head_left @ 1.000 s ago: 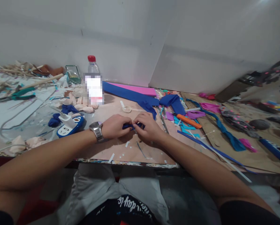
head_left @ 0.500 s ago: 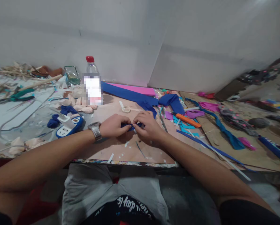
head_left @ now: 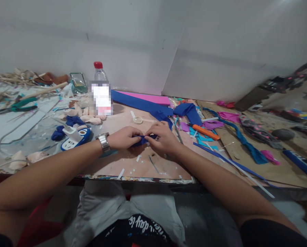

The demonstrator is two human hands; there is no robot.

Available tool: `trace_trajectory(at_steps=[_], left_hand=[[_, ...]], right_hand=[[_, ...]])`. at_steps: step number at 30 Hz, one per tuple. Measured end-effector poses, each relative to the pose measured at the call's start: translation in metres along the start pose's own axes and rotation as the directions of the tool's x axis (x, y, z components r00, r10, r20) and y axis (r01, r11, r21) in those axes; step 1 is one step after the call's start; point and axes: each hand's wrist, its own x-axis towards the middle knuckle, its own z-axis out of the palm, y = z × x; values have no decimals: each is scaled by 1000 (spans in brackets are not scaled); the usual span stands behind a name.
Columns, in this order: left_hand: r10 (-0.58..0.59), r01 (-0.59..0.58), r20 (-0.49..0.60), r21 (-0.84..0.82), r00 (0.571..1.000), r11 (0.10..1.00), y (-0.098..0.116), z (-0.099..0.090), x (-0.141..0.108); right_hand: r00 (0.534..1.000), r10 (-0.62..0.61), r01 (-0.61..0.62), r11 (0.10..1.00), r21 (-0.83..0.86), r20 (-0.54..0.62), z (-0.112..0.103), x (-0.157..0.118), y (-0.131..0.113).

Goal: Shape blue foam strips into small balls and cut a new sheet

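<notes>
A small piece of dark blue crepe-like material is pinched between my two hands, just over the table. My left hand, with a metal watch at its wrist, closes thumb and fingers on the piece's left side. Thumb and fingers of my right hand press on its right side, and the fingertips of both hands nearly meet. Part of the piece is hidden by the fingers. Behind the hands lie a roll of pale tape and a long folded blue strip.
A red-capped bottle stands behind a blurred, phone-like panel. On the left are a power strip and green-handled pliers. An orange utility knife lies on the right among blue and pink scraps. A wall rises behind the table.
The blue piece has been turned slightly, and more of it shows below my left fingers. Both hands stay in nearly the same place and keep their pinch.
</notes>
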Motion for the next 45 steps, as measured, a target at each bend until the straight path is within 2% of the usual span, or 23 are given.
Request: trace_trajectory(at_steps=[3,6,15,21,31,34,36,39,45], left_hand=[[-149,167,90,-259,985,951,3,2,-1],[-176,208,119,-378,977,902,2,3,0],[-182,237,158,-494,971,836,-7,0,6],[-163,198,114,-490,980,849,-8,0,5],[-114,107,-11,-259,993,960,-7,0,5],[-67,59,-63,-125,996,990,-5,-1,4],[-25,28,-105,26,994,999,-3,-2,3],[44,-6,-150,244,988,970,0,-1,2],[178,-48,-197,530,964,847,2,6,-1]], right_hand=[[1000,-6,6,1000,15,15,1,0,2],[999,-53,52,998,40,6,3,0,3],[983,-177,179,983,47,-48,0,2,0],[985,-168,170,984,46,-45,-1,2,0],[994,-103,104,995,6,-42,1,0,0],[997,-77,77,997,-2,-19,0,0,-1],[998,-60,60,998,-10,13,0,0,-2],[997,-51,52,998,-32,50,-1,0,-5],[993,-65,75,991,-113,95,-1,0,-10]])
